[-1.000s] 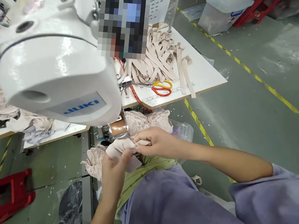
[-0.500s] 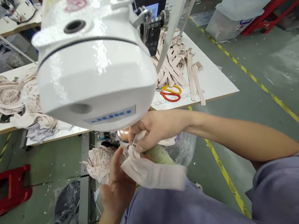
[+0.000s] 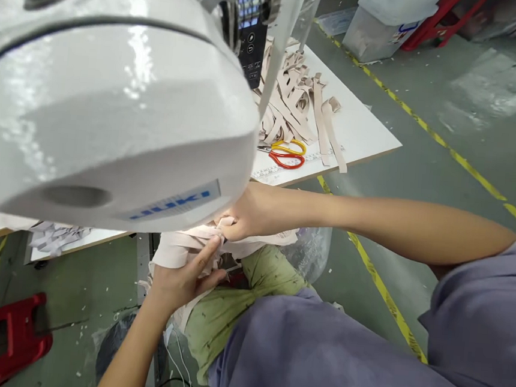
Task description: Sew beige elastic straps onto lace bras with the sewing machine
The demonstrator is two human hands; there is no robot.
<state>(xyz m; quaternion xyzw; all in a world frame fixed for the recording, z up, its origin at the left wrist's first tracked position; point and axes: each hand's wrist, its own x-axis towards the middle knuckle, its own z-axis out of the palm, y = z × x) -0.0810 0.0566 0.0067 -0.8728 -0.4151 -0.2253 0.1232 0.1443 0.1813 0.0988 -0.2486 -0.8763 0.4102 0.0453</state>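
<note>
Fingers of the right hand (image 3: 251,212) are together, clamped on a fold of pale cloth (image 3: 171,255); can't check the tips behind the machine. Left hand (image 3: 177,286): index stretched along the cloth, tip just beside the right hand's grip, thumb apart from the index. Other left fingers hidden, so can't tell whether that hand pinches or only steadies.

Head view, the only one. Cloth sits between the hands at the lower edge of the white sewing machine (image 3: 131,146), partly draped over the left hand. Needle area is out of sight behind the housing. Step in hand, my read: positioning cloth at the machine, two-handed. Next move calls for layers held flat, fingertips clear of the needle.

Surface: white table (image 3: 371,140) past the machine carries a heap of beige straps (image 3: 293,100) and scissors (image 3: 288,160), one loop yellow, one red. Control panel (image 3: 252,57) stands beside the machine. Second table (image 3: 103,238) at left, pale scraps (image 3: 58,236) on it.

Room: grey-green floor (image 3: 421,190), yellow tape (image 3: 474,171), red stool (image 3: 15,329) lower left, plastic box (image 3: 385,30) top right, clear bag (image 3: 311,252) beyond the lap.
</note>
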